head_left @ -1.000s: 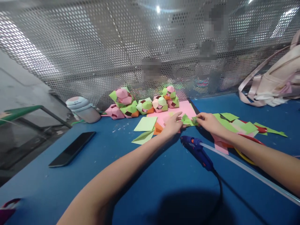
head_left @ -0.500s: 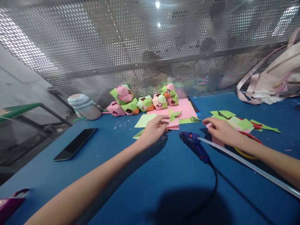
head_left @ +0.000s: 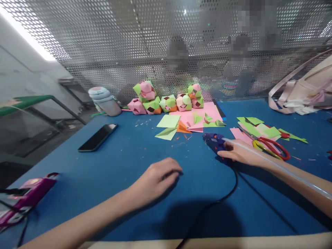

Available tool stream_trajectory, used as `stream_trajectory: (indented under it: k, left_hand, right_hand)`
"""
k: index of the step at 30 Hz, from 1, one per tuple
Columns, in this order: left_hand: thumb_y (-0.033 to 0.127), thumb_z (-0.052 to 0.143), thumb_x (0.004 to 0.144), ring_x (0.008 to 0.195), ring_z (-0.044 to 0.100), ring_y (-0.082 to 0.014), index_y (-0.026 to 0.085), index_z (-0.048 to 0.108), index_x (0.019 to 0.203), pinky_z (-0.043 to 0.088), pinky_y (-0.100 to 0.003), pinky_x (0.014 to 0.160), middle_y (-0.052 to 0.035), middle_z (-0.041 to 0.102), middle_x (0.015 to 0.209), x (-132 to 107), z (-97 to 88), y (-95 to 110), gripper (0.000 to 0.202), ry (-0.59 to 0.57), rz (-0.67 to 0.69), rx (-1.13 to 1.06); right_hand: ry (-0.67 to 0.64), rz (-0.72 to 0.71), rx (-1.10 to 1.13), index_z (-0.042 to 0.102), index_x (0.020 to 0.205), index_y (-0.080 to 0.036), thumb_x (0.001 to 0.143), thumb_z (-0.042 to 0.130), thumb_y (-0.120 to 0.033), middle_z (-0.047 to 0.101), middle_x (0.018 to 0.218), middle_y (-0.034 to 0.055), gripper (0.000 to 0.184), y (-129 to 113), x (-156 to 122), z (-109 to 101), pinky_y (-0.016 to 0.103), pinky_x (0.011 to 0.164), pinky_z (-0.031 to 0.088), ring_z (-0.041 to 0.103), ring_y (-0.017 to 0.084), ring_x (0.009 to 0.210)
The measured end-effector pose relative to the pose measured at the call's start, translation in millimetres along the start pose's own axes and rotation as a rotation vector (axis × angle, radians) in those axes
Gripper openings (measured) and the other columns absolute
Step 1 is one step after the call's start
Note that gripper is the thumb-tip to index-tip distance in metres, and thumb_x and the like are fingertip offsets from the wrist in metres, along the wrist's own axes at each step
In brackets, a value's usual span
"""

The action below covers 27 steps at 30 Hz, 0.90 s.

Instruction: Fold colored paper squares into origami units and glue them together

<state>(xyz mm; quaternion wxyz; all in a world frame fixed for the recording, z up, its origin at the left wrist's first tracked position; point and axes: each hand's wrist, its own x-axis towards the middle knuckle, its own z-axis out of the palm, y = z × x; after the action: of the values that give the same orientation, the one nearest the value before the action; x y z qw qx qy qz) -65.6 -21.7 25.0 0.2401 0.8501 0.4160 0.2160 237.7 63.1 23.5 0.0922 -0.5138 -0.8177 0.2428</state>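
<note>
Right of centre on the desk (head_left: 129, 141), the glue gun (head_left: 213, 140) lies with its nose pointing left and slightly away; my right hand (head_left: 238, 152), the nearer one, grips its handle, while my left hand (head_left: 157, 177), loosely curled and empty, sits apart, left of it.
</note>
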Motion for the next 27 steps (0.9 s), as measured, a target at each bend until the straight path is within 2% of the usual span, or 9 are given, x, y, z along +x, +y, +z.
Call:
stream_trajectory:
  k: [4,6,11,14,16,20,22,25,27]
  left_hand:
    - [0.028,0.057,0.084,0.083,0.059,-0.02,0.019,0.057,0.114,0.052,-0.034,0.073,-0.0091,0.063,0.096,-39.0,29.4,31.3,0.032,-0.189,0.157,0.109]
    - [0.029,0.056,0.082,0.08,0.059,-0.0235,0.019,0.06,0.108,0.051,-0.04,0.072,-0.0117,0.063,0.094,-49.9,43.2,39.0,0.028,-0.106,0.218,0.265]
    - [0.01,0.047,0.077,0.064,0.055,-0.0171,0.017,0.062,0.094,0.048,-0.029,0.059,-0.0073,0.061,0.077,-56.7,50.5,40.9,0.024,-0.14,0.209,0.266]
    - [0.006,0.041,0.074,0.063,0.055,-0.0157,0.018,0.06,0.087,0.046,-0.025,0.058,-0.0043,0.06,0.07,-61.6,29.5,28.9,0.026,-0.01,0.072,0.207]
    - [0.008,0.039,0.078,0.069,0.058,-0.0145,0.02,0.06,0.091,0.048,-0.024,0.063,-0.0038,0.062,0.077,-71.3,4.7,12.0,0.028,0.04,-0.027,0.177]
    - [0.024,0.049,0.08,0.069,0.06,-0.0152,0.026,0.06,0.085,0.048,-0.024,0.062,0.0043,0.065,0.075,-109.6,-55.3,-41.1,0.012,0.265,-0.349,0.318]
    - [0.028,0.051,0.081,0.078,0.062,-0.0155,0.033,0.059,0.086,0.05,-0.025,0.07,0.0124,0.067,0.081,-133.6,-80.1,-70.5,0.01,0.329,-0.509,0.378]
    - [0.033,0.052,0.079,0.08,0.064,-0.0155,0.038,0.059,0.081,0.051,-0.027,0.074,0.0211,0.068,0.079,-165.5,-102.2,-105.8,0.009,0.44,-0.619,0.473]
    - [0.037,0.054,0.079,0.081,0.065,-0.0165,0.039,0.06,0.081,0.051,-0.029,0.077,0.0213,0.069,0.081,-182.9,-107.7,-119.4,0.007,0.433,-0.663,0.5]
  right_hand:
    - [0.001,0.008,0.022,0.059,0.07,-0.016,0.084,0.049,-0.043,0.062,0.059,0.003,0.032,-21.2,1.7,3.4,0.026,0.052,0.037,0.056,0.015,0.054]
    - [0.009,-0.004,0.06,0.059,0.069,-0.016,0.084,0.051,-0.042,0.061,0.055,0.0021,0.031,-37.4,6.1,4.9,0.025,0.05,0.038,0.057,0.014,0.051]
    - [0.028,-0.237,0.197,0.061,0.075,-0.015,0.084,0.053,-0.038,0.064,0.061,0.002,0.026,-82.6,35.7,14.0,0.022,0.049,0.041,0.056,0.012,0.048]
    - [-0.004,-0.319,0.29,0.063,0.082,-0.013,0.086,0.052,-0.038,0.067,0.071,0.0041,0.027,-109.5,67.5,24.1,0.021,0.046,0.041,0.056,0.01,0.047]
    - [0.0,-0.315,0.297,0.065,0.078,-0.012,0.086,0.053,-0.04,0.066,0.065,0.0045,0.032,-127.4,94.2,33.9,0.02,0.047,0.042,0.056,0.01,0.048]
    - [-0.022,-0.286,0.329,0.065,0.069,-0.012,0.083,0.055,-0.047,0.063,0.057,0.0046,0.039,-164.6,152.0,62.9,0.021,0.048,0.043,0.056,0.011,0.047]
    - [-0.023,-0.265,0.348,0.064,0.067,-0.012,0.082,0.057,-0.047,0.064,0.057,0.0052,0.038,-182.4,177.1,79.9,0.022,0.05,0.045,0.057,0.012,0.047]
    - [-0.035,-0.253,0.38,0.062,0.064,-0.013,0.081,0.058,-0.042,0.065,0.058,0.0051,0.034,-203.2,203.3,103.4,0.021,0.05,0.047,0.059,0.012,0.047]
    - [-0.048,-0.241,0.395,0.062,0.064,-0.013,0.082,0.056,-0.041,0.066,0.058,0.0055,0.034,-211.1,213.3,115.4,0.021,0.047,0.047,0.059,0.012,0.045]
